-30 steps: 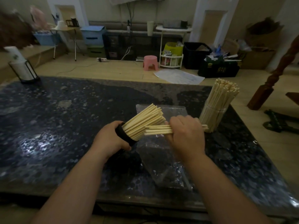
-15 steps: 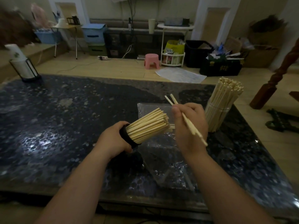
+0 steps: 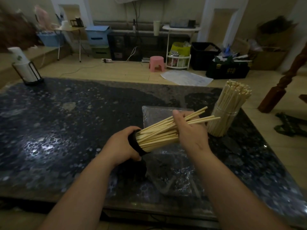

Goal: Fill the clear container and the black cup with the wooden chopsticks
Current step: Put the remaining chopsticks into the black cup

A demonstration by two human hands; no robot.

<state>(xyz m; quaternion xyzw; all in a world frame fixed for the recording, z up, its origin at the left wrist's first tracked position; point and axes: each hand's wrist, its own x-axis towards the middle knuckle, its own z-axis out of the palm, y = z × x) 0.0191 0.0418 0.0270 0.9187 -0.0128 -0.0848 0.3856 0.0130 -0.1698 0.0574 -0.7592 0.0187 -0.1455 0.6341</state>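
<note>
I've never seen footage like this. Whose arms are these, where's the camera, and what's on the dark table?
No machine here: these are a person's bare arms, filmed by one wide-angle camera worn on the head, looking forward and down. The left hand grips a black cup, tilted rightward and packed with wooden chopsticks. The right hand holds a few more that stick out further than the rest. At the right stands a clear container, upright and full of chopsticks. A clear plastic bag lies on the dark table under the hands; a paper roll in a black stand sits at the left corner.
</note>
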